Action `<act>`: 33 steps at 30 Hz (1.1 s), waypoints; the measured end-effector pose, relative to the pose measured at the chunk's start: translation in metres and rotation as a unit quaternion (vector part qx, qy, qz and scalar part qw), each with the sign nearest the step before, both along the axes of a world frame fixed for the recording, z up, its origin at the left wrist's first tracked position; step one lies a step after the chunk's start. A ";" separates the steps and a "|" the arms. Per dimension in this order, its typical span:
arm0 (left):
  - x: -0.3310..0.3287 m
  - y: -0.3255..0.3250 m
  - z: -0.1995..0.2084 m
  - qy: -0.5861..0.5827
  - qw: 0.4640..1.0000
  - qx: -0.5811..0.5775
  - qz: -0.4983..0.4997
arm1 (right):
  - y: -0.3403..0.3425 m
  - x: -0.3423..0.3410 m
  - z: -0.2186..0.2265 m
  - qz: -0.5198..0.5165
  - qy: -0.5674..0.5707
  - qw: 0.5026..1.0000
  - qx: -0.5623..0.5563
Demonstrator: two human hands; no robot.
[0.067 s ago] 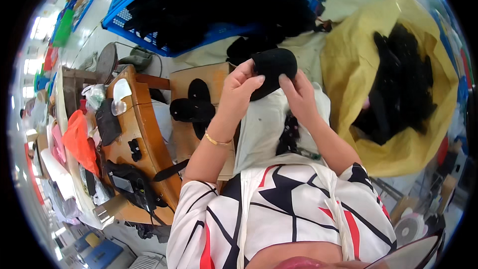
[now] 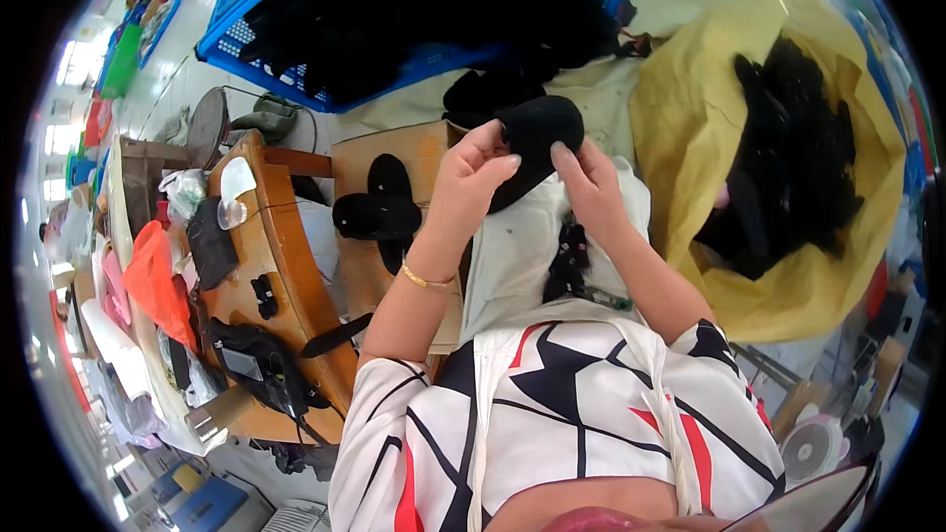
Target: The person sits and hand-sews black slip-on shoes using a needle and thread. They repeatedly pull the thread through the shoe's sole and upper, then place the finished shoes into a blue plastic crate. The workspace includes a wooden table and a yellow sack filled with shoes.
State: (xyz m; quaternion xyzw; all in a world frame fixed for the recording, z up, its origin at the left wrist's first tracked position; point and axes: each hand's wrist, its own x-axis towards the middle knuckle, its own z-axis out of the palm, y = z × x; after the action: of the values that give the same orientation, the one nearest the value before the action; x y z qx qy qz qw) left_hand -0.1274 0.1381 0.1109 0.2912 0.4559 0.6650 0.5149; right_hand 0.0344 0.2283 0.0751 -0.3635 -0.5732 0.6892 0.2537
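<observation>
Both my hands hold a black fabric piece (image 2: 540, 133) with a rounded end, up in front of me over my lap; its exact kind is not clear. My left hand (image 2: 473, 167) pinches its left edge, thumb on top and fingers curled. At its right side, my right hand (image 2: 591, 182) grips the edge with the thumb pressed on the fabric. Similar black rounded pieces (image 2: 379, 217) lie crossed on a cardboard box (image 2: 370, 281) to the left of my left forearm. Below my hands, a whitish cloth (image 2: 503, 261) covers my lap, with small dark items (image 2: 567, 261) on it.
A blue plastic crate (image 2: 222, 30) heaped with black pieces stands ahead. On the right, an open yellow sack (image 2: 680, 138) holds more black pieces. A wooden table (image 2: 296, 291) at left carries a black bag (image 2: 261, 365) and small items. A white fan (image 2: 813, 448) stands lower right.
The black piece and my hands have shifted very slightly, with the grip unchanged. The whole view has moved a little.
</observation>
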 end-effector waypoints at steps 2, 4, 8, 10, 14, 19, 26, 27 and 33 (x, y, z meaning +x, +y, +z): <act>0.012 -0.008 -0.009 0.045 0.998 -0.033 0.000 | -0.009 0.012 -0.013 -0.032 0.077 0.995 -0.062; 0.022 -0.015 -0.011 0.098 0.993 -0.069 0.019 | -0.019 0.022 -0.013 -0.047 0.129 0.985 -0.105; 0.040 -0.024 -0.017 0.163 0.978 -0.057 0.113 | -0.028 0.043 -0.030 -0.030 0.081 0.995 -0.057; 0.044 -0.031 -0.021 0.237 0.960 -0.026 0.147 | -0.036 0.046 -0.028 -0.051 0.085 0.994 -0.042; 0.056 -0.040 -0.022 0.288 0.946 -0.010 0.152 | -0.041 0.052 -0.029 -0.046 0.104 0.992 -0.059; 0.071 -0.038 -0.020 0.285 0.942 -0.043 0.173 | -0.048 0.051 -0.045 -0.043 0.135 0.988 -0.066; 0.077 -0.036 -0.023 0.207 0.968 -0.039 0.136 | -0.053 0.055 -0.047 -0.048 0.120 0.991 -0.031; 0.079 -0.035 -0.023 0.187 0.973 -0.039 0.129 | -0.053 0.056 -0.048 -0.045 0.114 0.992 -0.022; 0.085 -0.035 -0.031 0.123 0.983 -0.053 0.124 | -0.060 0.061 -0.036 -0.023 0.060 0.998 -0.002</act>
State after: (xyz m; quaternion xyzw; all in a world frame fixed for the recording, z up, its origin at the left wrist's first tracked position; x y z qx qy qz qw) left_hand -0.0425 0.1031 0.0799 0.2848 0.5828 0.6575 0.3833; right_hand 0.0953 0.1685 0.0396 -0.3352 -0.5468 0.7048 0.3031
